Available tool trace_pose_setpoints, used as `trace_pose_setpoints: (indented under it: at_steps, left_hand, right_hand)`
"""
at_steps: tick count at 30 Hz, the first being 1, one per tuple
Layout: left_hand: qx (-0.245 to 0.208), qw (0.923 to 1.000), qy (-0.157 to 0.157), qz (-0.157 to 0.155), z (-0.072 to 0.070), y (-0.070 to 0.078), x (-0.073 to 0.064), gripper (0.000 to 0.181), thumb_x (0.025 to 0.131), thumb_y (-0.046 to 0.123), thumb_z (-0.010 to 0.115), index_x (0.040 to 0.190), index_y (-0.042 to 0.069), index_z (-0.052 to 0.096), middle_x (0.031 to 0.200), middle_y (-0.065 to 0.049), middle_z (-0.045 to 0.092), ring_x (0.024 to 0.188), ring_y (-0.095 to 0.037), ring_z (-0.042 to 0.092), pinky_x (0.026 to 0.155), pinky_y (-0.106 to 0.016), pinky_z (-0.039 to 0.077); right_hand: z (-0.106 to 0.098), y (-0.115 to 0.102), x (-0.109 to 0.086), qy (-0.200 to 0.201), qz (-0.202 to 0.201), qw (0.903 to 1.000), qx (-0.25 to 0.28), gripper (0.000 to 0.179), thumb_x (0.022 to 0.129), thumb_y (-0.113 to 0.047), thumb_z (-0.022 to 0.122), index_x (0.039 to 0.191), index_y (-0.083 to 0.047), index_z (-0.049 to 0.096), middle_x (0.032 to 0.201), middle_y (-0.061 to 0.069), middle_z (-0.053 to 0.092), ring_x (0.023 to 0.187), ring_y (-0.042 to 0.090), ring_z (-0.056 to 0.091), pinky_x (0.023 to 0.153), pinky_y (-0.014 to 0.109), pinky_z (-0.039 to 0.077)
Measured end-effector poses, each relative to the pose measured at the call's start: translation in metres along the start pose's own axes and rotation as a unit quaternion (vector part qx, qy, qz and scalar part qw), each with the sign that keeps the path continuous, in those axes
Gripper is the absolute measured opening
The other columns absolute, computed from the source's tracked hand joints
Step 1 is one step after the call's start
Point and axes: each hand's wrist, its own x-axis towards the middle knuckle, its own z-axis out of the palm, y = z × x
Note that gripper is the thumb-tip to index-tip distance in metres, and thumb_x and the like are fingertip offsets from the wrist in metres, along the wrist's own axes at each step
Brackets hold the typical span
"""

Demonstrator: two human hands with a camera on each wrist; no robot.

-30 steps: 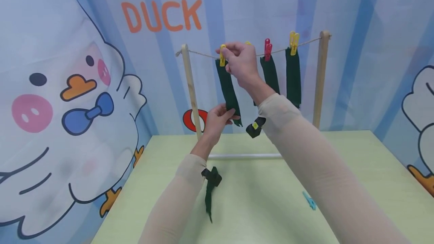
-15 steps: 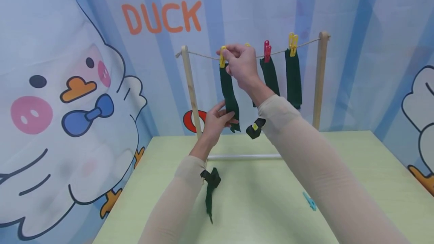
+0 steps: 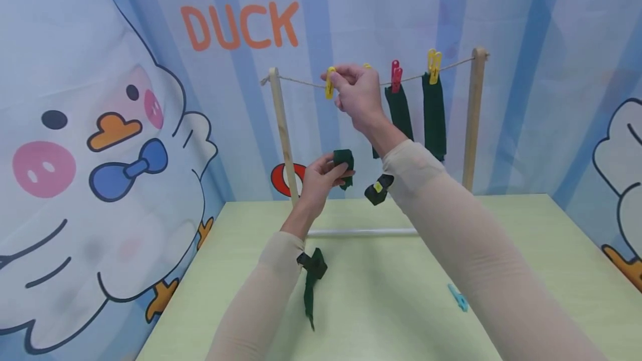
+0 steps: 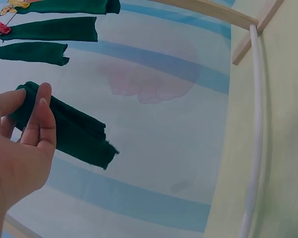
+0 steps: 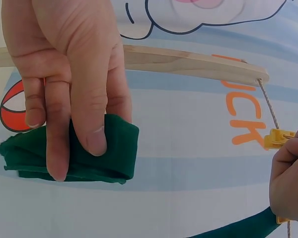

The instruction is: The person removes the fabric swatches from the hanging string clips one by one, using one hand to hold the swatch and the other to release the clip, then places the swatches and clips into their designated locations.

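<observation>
My left hand (image 3: 319,180) pinches a dark green fabric strip (image 3: 343,156), held well below the rope. In the left wrist view the strip (image 4: 82,131) is folded over, its frayed ends sticking out past the fingers. Up at the rope, my right hand (image 3: 360,91) pinches a yellow clothespin (image 3: 329,85), with no fabric hanging beneath it. To its right, a red clothespin (image 3: 396,78) and a yellow pair of clothespin handles (image 3: 434,66) hold green strips (image 3: 434,118) on the line. Another hanging strip is mostly hidden behind my right hand and wrist.
Wooden posts (image 3: 473,116) carry the rope, and a white rod (image 3: 361,232) runs low between them. On the pale table (image 3: 391,305) lie a crumpled green strip (image 3: 309,294), partly behind the left wrist camera, and a light blue clothespin (image 3: 457,297). A duck-print curtain hangs behind.
The green strip's top end has come away from the yellow clothespin and flopped down over my left hand. My right hand keeps its place at the rope with the clothespin.
</observation>
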Motion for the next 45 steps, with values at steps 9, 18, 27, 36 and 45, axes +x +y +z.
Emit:
trace_pose_setpoints:
  at_steps: [9,18,27,36,45]
  left_hand:
    - [0.005,0.9999,-0.004,0.011,-0.001,-0.001,0.0,0.033,0.098,0.013,0.065,0.131,0.007,0.063,0.116,-0.016,0.068,0.094,-0.019,0.072,0.085,-0.031,0.055]
    - [0.008,0.9999,0.0,0.007,-0.001,-0.002,-0.001,0.036,0.098,0.014,0.066,0.133,0.008,0.062,0.118,-0.016,0.068,0.096,-0.021,0.072,0.085,-0.031,0.055]
    - [0.007,0.9999,0.001,0.007,0.0,-0.002,-0.007,0.036,0.098,0.014,0.066,0.134,0.007,0.061,0.117,-0.016,0.068,0.096,-0.023,0.072,0.083,-0.03,0.056]
    - [-0.002,1.0,0.003,0.006,-0.001,-0.004,-0.008,0.037,0.098,0.011,0.065,0.135,0.006,0.06,0.117,-0.016,0.068,0.095,-0.022,0.073,0.081,-0.029,0.055]
    - [-0.005,0.9999,0.001,0.009,-0.002,-0.004,-0.008,0.038,0.098,0.011,0.065,0.135,0.004,0.059,0.116,-0.016,0.068,0.092,-0.019,0.073,0.081,-0.029,0.055]
  right_hand:
    - [-0.003,-0.004,0.002,0.001,-0.027,0.9996,0.001,0.028,0.099,-0.02,0.061,0.12,-0.003,0.068,0.114,0.007,0.071,0.048,0.014,0.046,0.049,0.019,0.042]
    - [-0.006,-0.003,0.005,0.002,-0.06,0.9977,0.033,0.034,0.099,-0.018,0.06,0.129,-0.004,0.063,0.124,0.006,0.067,0.047,0.015,0.048,0.049,0.02,0.045]
    - [-0.007,-0.001,0.005,-0.001,-0.049,0.9981,0.037,0.038,0.1,-0.02,0.059,0.136,-0.007,0.058,0.129,0.003,0.065,0.046,0.015,0.049,0.047,0.02,0.044]
    - [-0.009,-0.003,0.007,0.025,-0.07,0.9969,0.025,0.031,0.098,-0.02,0.064,0.122,-0.001,0.068,0.118,0.006,0.071,0.046,0.015,0.044,0.047,0.018,0.041]
    - [-0.012,-0.008,0.011,0.044,-0.07,0.9936,0.077,0.028,0.094,-0.018,0.068,0.118,-0.003,0.072,0.117,0.005,0.072,0.044,0.015,0.043,0.046,0.019,0.04]
